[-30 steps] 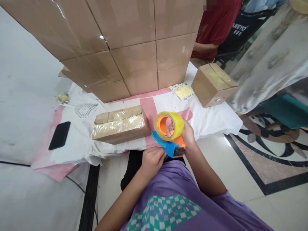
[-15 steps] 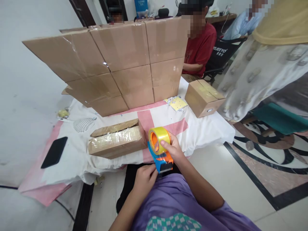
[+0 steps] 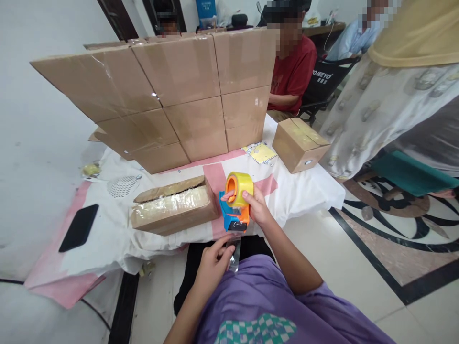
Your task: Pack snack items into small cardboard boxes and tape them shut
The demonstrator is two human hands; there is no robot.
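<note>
From the left: a phone [image 3: 79, 228] lies flat on the cloth-covered worktop [image 3: 306, 191], well apart from the hands. Next, a long box [image 3: 175, 208] near the front edge, its long axis running left to right, the right end slightly farther from the body; a gap shows along its top, beside shiny tape. The left hand [image 3: 212, 258] is in front of the box's right end, on the body side, and is the nearer hand to it. Its grip is almost closed – thumb and fingertips together at a clear strip [image 3: 234, 258], which they appear to pinch over the lap. Just above that grip and a little right is the dispenser [image 3: 234, 224], cutter end toward the body, just beside the box's right end and raised above the cloth. The right hand [image 3: 257, 205] is on its far side from the box; that grip is closed around the yellow roll [image 3: 244, 188] – thumb outside, a finger through the core. Farther right and back, a small box [image 3: 301, 145] rests well apart from both hands.
</note>
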